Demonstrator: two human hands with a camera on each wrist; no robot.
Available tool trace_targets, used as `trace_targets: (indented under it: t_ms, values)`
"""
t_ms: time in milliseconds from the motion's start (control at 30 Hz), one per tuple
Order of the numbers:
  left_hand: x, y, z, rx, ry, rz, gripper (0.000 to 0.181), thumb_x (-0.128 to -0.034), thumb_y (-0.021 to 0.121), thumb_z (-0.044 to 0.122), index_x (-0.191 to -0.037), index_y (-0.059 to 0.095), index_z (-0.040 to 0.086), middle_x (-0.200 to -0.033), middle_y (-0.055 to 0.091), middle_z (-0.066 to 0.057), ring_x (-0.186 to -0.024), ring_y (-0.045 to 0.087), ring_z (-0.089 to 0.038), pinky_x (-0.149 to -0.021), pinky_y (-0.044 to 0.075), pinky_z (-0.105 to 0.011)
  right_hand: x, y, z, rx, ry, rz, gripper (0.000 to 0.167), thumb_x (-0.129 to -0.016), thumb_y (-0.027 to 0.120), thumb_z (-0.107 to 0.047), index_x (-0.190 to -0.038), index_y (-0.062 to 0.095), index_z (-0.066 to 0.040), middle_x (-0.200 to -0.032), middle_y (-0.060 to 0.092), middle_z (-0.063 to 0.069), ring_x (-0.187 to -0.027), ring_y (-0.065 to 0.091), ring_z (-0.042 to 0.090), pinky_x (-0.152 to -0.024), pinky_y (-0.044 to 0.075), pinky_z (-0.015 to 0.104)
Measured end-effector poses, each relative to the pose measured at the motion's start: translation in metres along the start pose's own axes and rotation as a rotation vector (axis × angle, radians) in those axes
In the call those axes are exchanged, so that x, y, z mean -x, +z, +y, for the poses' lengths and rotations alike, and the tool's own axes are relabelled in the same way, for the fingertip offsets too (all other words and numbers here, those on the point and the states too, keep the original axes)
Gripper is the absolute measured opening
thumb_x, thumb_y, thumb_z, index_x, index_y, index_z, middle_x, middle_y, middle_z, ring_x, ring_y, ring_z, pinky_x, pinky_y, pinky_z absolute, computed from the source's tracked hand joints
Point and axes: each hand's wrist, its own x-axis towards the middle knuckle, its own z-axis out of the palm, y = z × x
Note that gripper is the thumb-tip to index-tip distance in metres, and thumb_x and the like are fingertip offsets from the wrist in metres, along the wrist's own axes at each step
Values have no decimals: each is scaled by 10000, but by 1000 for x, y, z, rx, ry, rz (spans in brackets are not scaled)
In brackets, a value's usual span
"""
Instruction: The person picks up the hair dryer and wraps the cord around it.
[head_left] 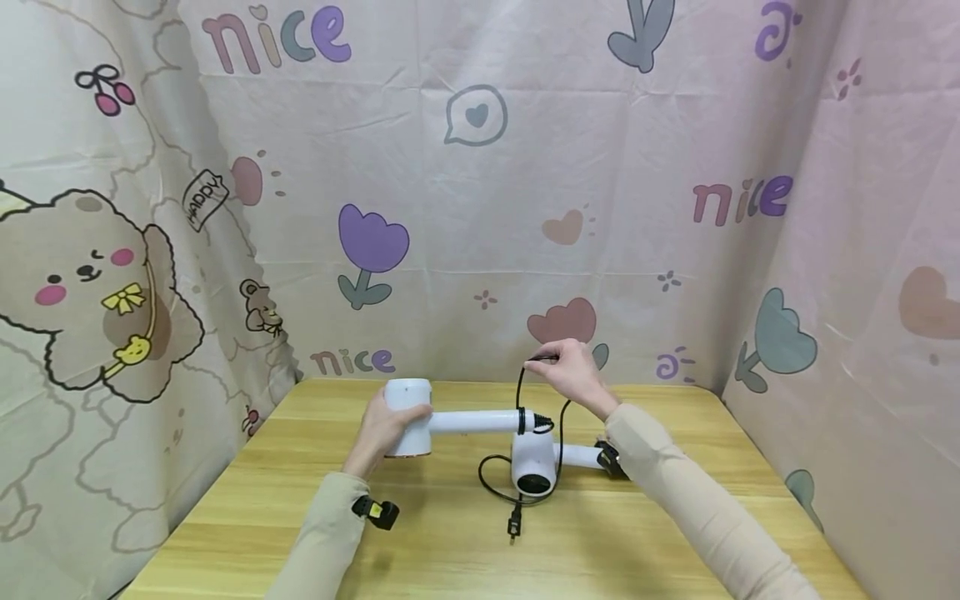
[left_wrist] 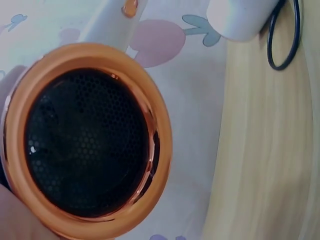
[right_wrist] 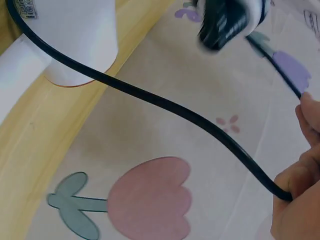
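My left hand (head_left: 378, 429) grips the barrel of a white hair dryer (head_left: 408, 400) above the table. Its handle (head_left: 476, 422) points right, with black cord turns round its end. In the left wrist view, a copper-coloured ring (left_wrist: 162, 150) surrounds its dark mesh (left_wrist: 87, 142). Higher up, my right hand (head_left: 573, 375) pinches the black cord (head_left: 519, 387). In the right wrist view, the cord (right_wrist: 165, 103) runs both ways from the fingers, one length reaching the blurred black handle end (right_wrist: 220, 30). Cord loops and a plug (head_left: 513, 523) hang or lie below; which, I cannot tell.
A second white hair dryer (head_left: 528, 458) lies on the wooden table (head_left: 247, 508) behind the cord, its handle towards the right. A black object (head_left: 611, 458) is at that handle's end. Patterned curtains (head_left: 465, 208) enclose the back and both sides.
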Motion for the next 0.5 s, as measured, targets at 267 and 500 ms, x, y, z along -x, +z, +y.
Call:
trace_targets:
  t_ms: [267,500]
  values:
    - [-5,-5,-3,-150,-26,177,780,-709,818,350,-1310,459,6,-1092,599,-194,-899,619,-291,-664,586,-331,14,10,-20,70,-22,50,112,-862,742,-261,-861,789,-160,-798,742,-30,-699,651,82,-634,537,276]
    - [-8,-8,3,-83,-38,240,831,-736,824,382,-1380,421,47,-1156,585,-178,-964,618,-306,-693,583,-312,21,17,-30,89,-53,72,147,-910,675,-226,-878,782,-130,-736,716,14,-571,539,106,-568,441,268]
